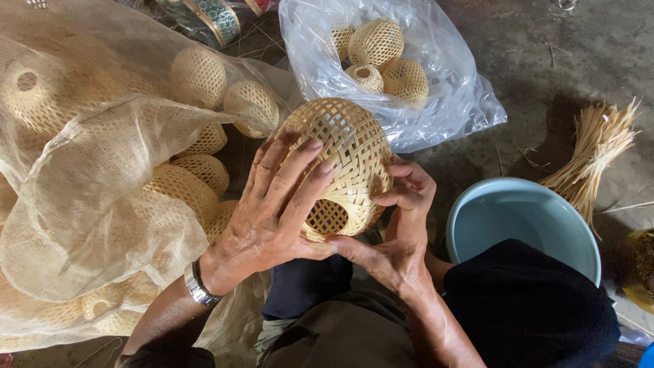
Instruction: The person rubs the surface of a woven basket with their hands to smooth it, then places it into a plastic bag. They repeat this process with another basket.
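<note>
A large sack of pale mesh netting (88,197), filled with woven bamboo balls, is spread across the left side of the view. A clear plastic bag (443,88) holding a few more such balls is seen at the top, lying on the grey concrete floor (586,48). A light blue basin (504,218) is placed at the right, partly covered by a dark-clothed knee, and a bundle of thin bamboo strips (593,153) is laid just beyond it. In the middle, a woven bamboo ball (347,157) with a round opening in its lower side is held up between both hands. The left hand (272,211) is spread wide over its left side, fingers extended and pressed against the weave. The right hand (398,228) is curled around the right side, thumb set just below the opening. A metal wristwatch (199,286) is worn on the left wrist.
</note>
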